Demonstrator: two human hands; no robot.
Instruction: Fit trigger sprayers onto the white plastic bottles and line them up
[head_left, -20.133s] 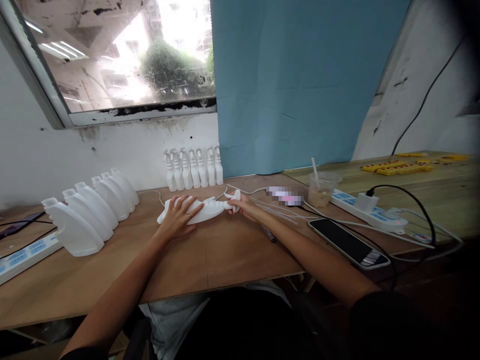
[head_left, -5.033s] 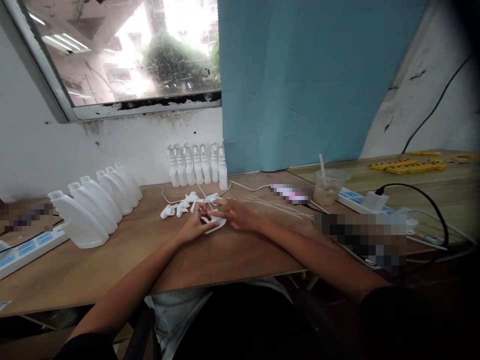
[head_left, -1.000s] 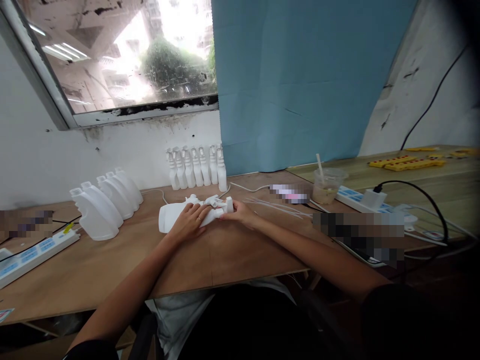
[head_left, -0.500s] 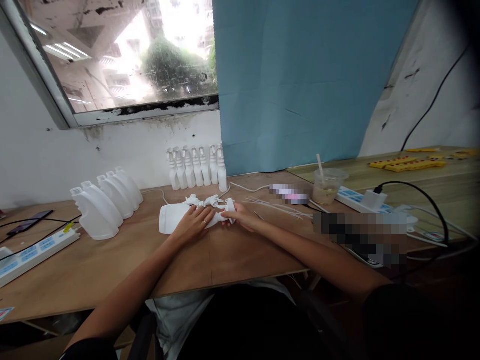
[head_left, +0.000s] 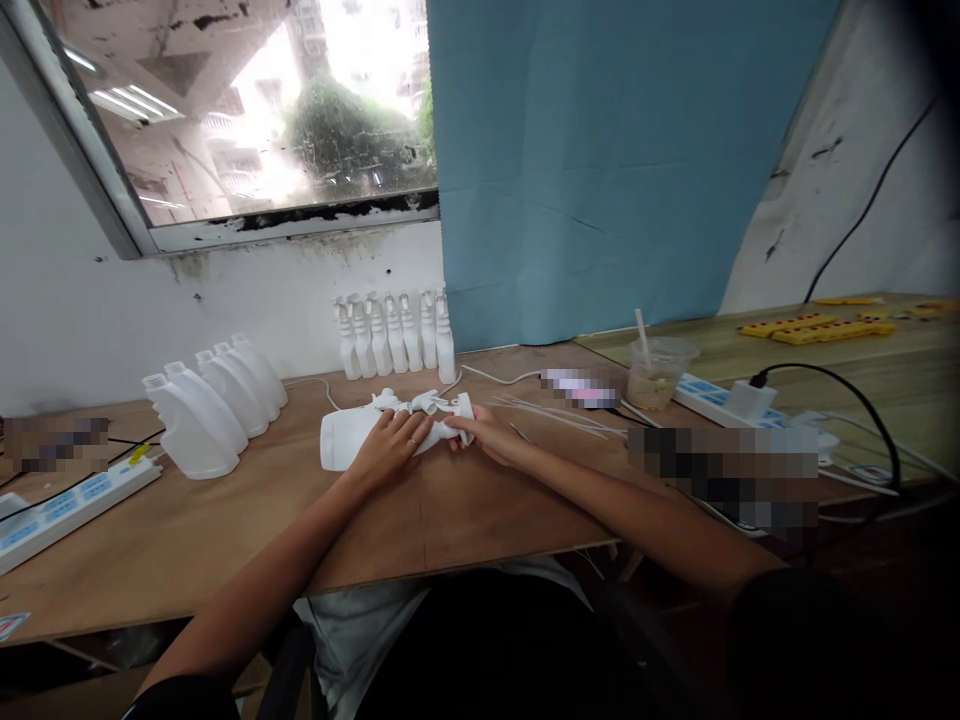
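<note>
A white plastic bottle lies on its side on the brown table, its base to the left. My left hand is closed over its middle, fingers draped across it and a ring on one finger. My right hand grips a white collar-like part at the bottle's neck end; whether this is a cap or a spray head cannot be made out. Small white trigger spray heads lie just behind the bottle, partly hidden by my fingers.
Several white spray bottles stand against the wall. Several open handled jugs line up at left, near a power strip. At right are thin white tubes, a plastic cup with a straw, and cables.
The white part in my right hand has tilted slightly at the bottle's neck. Both hands keep almost the same place.
</note>
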